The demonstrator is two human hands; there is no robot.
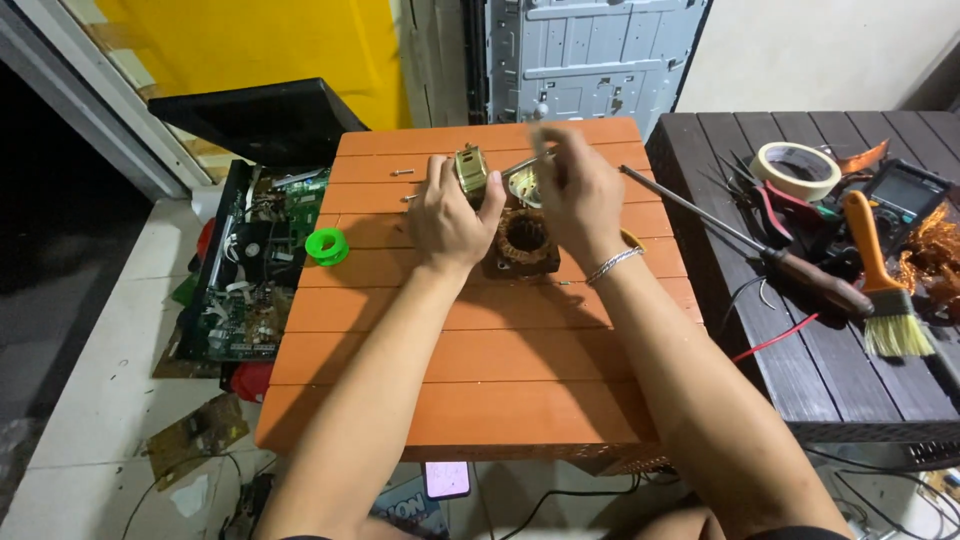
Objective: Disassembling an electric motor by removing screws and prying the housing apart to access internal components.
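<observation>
- Left hand (447, 222) has its fingers curled shut around a small brass-coloured metal bracket (471, 170), which pokes up out of the fist at about 12 o'clock, roughly upright.
- Right hand (577, 195) is blurry, so take this loosely: the fingertips look pinched on a thin silvery part (526, 176) that sticks out toward 9 o'clock, right at the bracket. Can't tell how firm that pinch is.
- The two pieces sit just beside each other, nearly touching, the silvery one lying across and the bracket standing up.
- Straight below both hands, at 6 o'clock from the fingertips, a motor stator (523, 240) with copper windings sits flat on the orange slatted table (470, 370), bore facing up. Both hands are about equally close to it, the right wrist partly over it.
- Further out: two small screws (403, 173) at 9 o'clock of the left hand, and a green solder spool (327, 246) at 8 o'clock.
- Off at 3 o'clock, a long screwdriver (740, 240), tape roll (797, 168) and paintbrush (882, 285) lie on the dark bench (820, 380).
</observation>
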